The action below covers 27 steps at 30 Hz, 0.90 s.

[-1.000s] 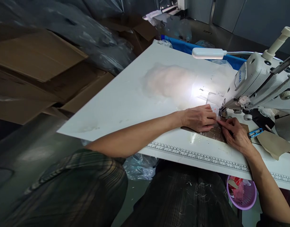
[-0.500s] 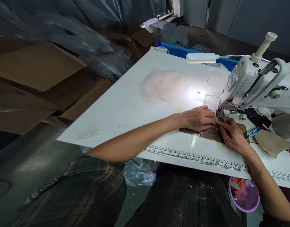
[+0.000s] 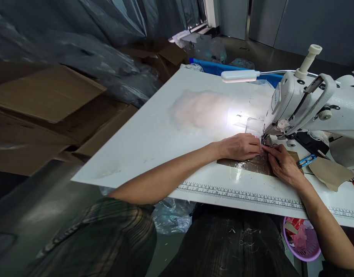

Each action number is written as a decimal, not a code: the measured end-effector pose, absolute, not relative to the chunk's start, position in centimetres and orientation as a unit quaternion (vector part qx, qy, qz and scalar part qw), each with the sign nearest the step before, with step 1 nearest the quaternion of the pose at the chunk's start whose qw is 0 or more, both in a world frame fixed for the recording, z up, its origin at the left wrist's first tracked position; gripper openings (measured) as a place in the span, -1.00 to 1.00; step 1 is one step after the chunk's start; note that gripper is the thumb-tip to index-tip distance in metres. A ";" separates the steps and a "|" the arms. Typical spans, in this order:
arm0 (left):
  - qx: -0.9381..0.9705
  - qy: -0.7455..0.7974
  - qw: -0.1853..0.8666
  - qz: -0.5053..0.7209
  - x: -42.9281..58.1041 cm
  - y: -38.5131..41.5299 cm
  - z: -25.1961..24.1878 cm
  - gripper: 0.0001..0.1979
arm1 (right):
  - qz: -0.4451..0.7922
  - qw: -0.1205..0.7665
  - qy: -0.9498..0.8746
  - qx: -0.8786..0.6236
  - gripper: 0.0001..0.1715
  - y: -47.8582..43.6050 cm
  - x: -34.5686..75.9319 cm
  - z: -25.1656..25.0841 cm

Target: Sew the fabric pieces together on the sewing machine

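My left hand (image 3: 241,147) lies beside the needle of a white sewing machine (image 3: 304,102), its fingers curled down at the edge of a small sheer piece of fabric (image 3: 262,153). What its fingertips grip is mostly hidden under the knuckles. From the other side my right hand (image 3: 283,163) reaches in, index finger stretched to the fabric just in front of the presser foot, thumb apart from it. Under both hands a shiny brown sheet (image 3: 252,166) covers part of the table. Blue thread snips (image 3: 307,161) lie right of my right hand.
A ruler strip (image 3: 237,194) runs along the front edge of the white table (image 3: 142,154). The lamp (image 3: 240,75) lights the needle area. Right of the snips lies a tan piece (image 3: 329,173). A purple basket (image 3: 305,248) hangs low at right; cardboard boxes (image 3: 44,92) stand left.
The camera view has shifted slightly, so the machine and table sit a little lower and further left. Both hands keep nearly the same place at the needle.
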<state>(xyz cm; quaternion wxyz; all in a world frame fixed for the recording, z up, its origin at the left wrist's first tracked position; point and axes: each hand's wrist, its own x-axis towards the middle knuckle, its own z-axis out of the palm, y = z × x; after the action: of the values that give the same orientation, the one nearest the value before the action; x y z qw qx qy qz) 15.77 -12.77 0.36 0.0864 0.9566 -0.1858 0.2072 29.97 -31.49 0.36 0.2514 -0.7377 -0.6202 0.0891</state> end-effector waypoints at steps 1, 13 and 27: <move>0.957 -0.184 0.084 0.206 15.7 -12.8 0.3 -0.75 | 0.084 0.248 -0.622 -0.738 -0.51 -31.5 30.0 0.3; 0.957 -0.195 0.006 0.216 15.6 -13.1 0.4 -0.70 | 0.053 0.195 -0.652 -0.731 -0.50 -31.7 30.1 0.4; 0.963 -0.205 0.094 0.149 14.7 -12.9 1.4 -0.76 | 0.020 0.167 -0.653 -0.738 -0.51 -31.7 29.9 0.4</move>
<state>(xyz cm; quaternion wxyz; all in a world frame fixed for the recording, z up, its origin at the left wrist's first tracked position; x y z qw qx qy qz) 14.67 -12.86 1.41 0.0939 0.9629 -0.2045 0.1492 29.88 -31.75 0.41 0.1667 -0.7383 -0.6532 0.0203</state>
